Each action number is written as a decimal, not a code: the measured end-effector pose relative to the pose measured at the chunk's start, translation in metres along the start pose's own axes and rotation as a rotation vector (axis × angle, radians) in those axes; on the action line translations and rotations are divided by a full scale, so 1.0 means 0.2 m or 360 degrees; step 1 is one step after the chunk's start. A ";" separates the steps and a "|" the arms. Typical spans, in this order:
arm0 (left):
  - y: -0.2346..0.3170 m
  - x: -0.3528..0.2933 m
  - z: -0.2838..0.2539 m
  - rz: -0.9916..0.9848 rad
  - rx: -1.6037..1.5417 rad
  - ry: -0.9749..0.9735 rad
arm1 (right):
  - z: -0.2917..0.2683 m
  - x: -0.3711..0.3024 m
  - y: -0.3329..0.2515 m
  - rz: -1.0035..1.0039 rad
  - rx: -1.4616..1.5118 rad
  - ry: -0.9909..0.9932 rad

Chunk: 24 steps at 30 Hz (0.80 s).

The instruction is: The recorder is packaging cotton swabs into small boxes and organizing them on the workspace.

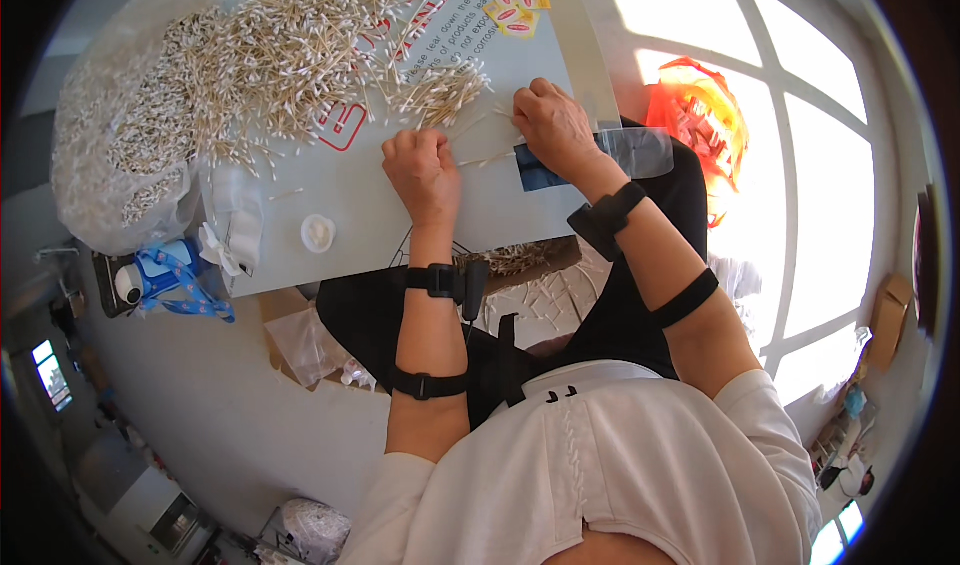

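A large heap of cotton swabs [300,45] covers the far left of the grey table, with a smaller bunch of swabs [445,93] at its right end. My left hand [422,173] rests just below that bunch, fingers curled together; whatever they hold is hidden. To its right, my right hand [556,130] is closed too, fingertips bent down by the ends of a few swabs, its grip concealed. A loose cotton swab [485,161] lies between my hands. Under my right wrist is a clear plastic bag [640,152] with a dark blue part [538,170].
A big clear bag of swabs [110,155] bulges at the left. Nearer are a small white round container [318,233] and a blue-and-white bottle [165,270] with a strap. Small yellow-and-white packets [515,0] lie at the back. A red plastic bag [700,125] stands beyond the table's right edge.
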<state>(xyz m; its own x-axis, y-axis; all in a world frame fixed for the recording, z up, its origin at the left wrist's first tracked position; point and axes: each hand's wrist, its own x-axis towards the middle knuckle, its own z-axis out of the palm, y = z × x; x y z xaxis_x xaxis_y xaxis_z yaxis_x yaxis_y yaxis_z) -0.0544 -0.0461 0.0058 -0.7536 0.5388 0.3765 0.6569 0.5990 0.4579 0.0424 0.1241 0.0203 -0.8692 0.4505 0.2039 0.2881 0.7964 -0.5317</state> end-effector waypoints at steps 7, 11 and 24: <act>0.04 -0.01 -0.04 0.0075 -0.0049 -0.0078 | -0.04 -0.13 -0.02 -0.0450 0.0270 -0.0187; 0.07 -0.01 -0.05 0.0117 -0.0093 -0.0178 | 0.01 -0.14 -0.05 -0.0422 0.0216 0.0075; -0.02 0.16 -0.06 -0.0075 -0.0092 0.0018 | 0.02 -0.16 -0.09 -0.0218 0.0515 -0.0005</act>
<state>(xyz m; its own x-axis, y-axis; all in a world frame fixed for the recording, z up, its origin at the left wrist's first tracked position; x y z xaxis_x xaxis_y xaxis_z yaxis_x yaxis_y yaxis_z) -0.0816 -0.0385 0.0249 -0.7842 0.5037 0.3625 0.6186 0.5881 0.5210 0.0637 0.0932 0.0199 -0.8922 0.3467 0.2893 0.0268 0.6802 -0.7325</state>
